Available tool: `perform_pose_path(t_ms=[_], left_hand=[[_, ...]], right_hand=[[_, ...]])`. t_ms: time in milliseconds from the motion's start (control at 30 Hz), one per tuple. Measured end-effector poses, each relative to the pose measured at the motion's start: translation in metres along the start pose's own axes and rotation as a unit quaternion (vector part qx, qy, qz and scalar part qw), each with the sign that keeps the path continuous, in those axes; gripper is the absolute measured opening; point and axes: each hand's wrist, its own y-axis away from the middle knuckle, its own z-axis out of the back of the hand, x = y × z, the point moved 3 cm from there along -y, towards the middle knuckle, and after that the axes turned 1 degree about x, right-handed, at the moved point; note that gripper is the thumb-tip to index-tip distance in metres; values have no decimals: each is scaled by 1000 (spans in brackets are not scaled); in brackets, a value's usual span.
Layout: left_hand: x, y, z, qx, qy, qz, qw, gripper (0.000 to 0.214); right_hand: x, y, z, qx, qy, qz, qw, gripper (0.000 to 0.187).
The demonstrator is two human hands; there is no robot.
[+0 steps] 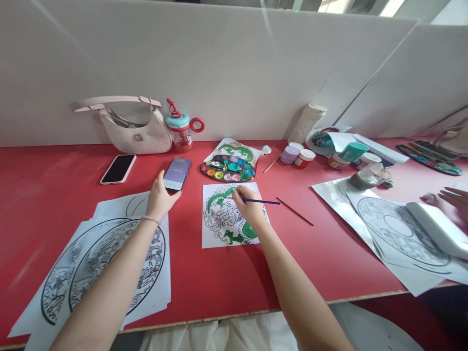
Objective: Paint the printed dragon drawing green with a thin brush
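My left hand [161, 200] is at the near end of a lit smartphone [177, 174], gripping its lower edges between thumb and fingers. In my right hand [250, 204] is a thin blue paintbrush [268, 201], its tip end over a dragon drawing [215, 229]. Parts of the dragon are painted green, and the rest is black outline on white paper. Just beyond the sheet lies a paint palette [228, 169] with many coloured wells, partly covering another painted dragon picture [234, 147]. A second, dark red brush [295, 211] rests on the table to the right.
Printed circular drawings [157, 287] lie at left. A second phone [118, 169], a white handbag [137, 129] and a drink cup [180, 131] stand behind. Paint jars [304, 158] and a white cylinder [308, 122] are back right. Another person's hand [451, 207] is beside a white case [438, 229].
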Motion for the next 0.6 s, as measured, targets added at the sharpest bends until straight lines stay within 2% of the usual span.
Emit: perform_pose_path(t_ms=[600], left_hand=[[3, -1, -2, -3, 8, 4, 1000, 91]], right_hand=[[1, 1, 0, 7, 11, 9, 1000, 29]])
